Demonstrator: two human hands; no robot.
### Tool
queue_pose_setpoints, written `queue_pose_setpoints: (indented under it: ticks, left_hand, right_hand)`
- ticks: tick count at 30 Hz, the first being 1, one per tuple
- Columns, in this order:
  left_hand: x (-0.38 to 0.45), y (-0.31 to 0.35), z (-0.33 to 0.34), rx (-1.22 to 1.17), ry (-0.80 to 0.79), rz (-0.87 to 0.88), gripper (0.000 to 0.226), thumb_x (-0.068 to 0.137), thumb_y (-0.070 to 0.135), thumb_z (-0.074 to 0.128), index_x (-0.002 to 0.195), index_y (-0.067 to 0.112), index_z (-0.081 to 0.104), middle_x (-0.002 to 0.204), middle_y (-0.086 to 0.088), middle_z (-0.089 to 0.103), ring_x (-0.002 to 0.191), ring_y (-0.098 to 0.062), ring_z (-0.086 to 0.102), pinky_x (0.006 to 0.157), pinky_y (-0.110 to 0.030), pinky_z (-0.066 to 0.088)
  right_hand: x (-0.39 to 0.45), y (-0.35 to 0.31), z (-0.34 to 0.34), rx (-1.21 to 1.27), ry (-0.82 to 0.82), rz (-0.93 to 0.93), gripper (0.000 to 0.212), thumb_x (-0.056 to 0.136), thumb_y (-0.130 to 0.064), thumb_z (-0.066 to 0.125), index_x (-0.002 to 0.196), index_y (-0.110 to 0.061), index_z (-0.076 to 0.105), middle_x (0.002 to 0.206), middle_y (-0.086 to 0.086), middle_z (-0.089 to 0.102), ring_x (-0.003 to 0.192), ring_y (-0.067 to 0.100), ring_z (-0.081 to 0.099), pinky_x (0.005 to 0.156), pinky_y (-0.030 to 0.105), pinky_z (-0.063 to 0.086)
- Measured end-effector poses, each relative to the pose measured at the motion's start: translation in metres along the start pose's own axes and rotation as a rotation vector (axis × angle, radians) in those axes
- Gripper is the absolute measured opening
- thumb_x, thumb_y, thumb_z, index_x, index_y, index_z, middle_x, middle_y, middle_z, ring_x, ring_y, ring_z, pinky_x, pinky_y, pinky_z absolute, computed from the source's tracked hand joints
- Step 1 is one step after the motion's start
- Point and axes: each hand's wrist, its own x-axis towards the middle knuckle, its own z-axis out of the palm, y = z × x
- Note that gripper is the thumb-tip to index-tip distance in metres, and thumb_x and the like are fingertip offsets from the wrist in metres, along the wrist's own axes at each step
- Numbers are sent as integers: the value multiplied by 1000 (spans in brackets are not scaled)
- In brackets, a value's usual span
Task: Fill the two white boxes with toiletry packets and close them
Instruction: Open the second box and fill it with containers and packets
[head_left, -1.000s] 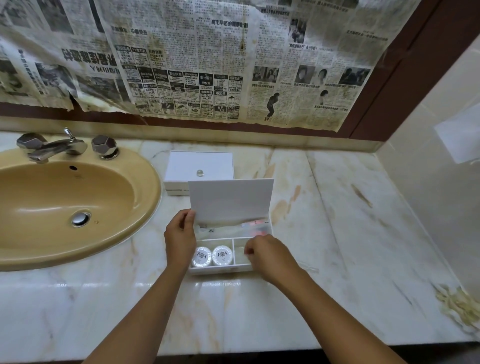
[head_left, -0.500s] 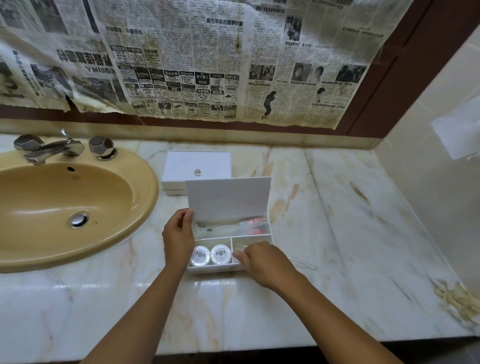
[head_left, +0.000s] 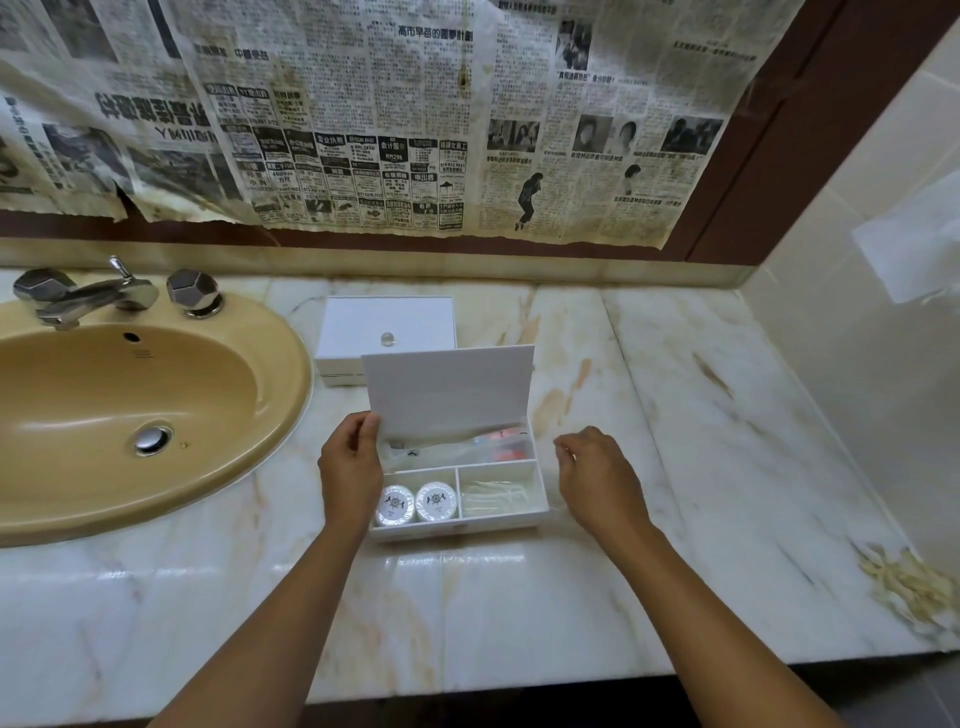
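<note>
Toward the back edge of the marble worktop (head_left: 649, 467), we judge the closed white box with a round knob (head_left: 385, 332) done. In front of it, our open white compartmented box (head_left: 460, 499) looks filled: two round white packets (head_left: 415, 503), clear-wrapped packets (head_left: 496, 496). Our left hand (head_left: 350, 467) pinches its raised lid (head_left: 449, 395), right hand (head_left: 597, 475) loosely open, empty; only closing remains.

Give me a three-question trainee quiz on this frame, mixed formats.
1. True or false: the rear white box is closed.
2. How many round packets sit in the open box's front-left compartment? A) one B) two C) four
3. Fill in: the left hand holds the raised ____; the right hand holds nothing.

Key: 1 true. 2 B. 3 lid.
</note>
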Motion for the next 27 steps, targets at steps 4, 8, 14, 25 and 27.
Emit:
queue_pose_setpoints:
  ticks: [4,8,14,25,27]
  left_hand:
    - [0,0,0,-6,-1,6,20,100,22,49,92,15,66,90,3,68,81,-5,59,67,-5,40]
    - [0,0,0,-18,-2,4,20,100,23,49,93,15,66,90,4,68,83,-7,60,67,-4,40]
    - [-1,3,1,-16,9,2,17,99,20,50,91,15,65,88,4,67,80,1,59,67,-2,39]
    - [0,1,1,-8,7,13,18,99,20,50,93,15,66,89,4,68,82,-5,59,67,-2,39]
    - [0,1,0,-6,7,18,18,99,21,50,92,15,65,88,4,67,81,-5,59,66,-2,39]
  right_hand:
    - [-5,17,2,-130,-248,112,46,92,-1,41,135,-15,51,134,4,47,123,22,44,95,32,42]
    - [-12,22,8,-206,-312,138,42,89,1,43,127,-13,55,127,5,50,118,22,47,90,32,44]
    - [-13,24,12,-192,-275,149,36,84,2,45,109,-13,65,111,2,60,102,21,55,77,28,46]
    - [-12,21,2,-169,-205,149,29,85,1,42,101,-14,61,95,5,64,73,20,47,61,26,37]
    - [-11,19,0,-157,-182,135,27,89,-2,43,104,-15,60,97,5,65,73,20,47,61,26,37]
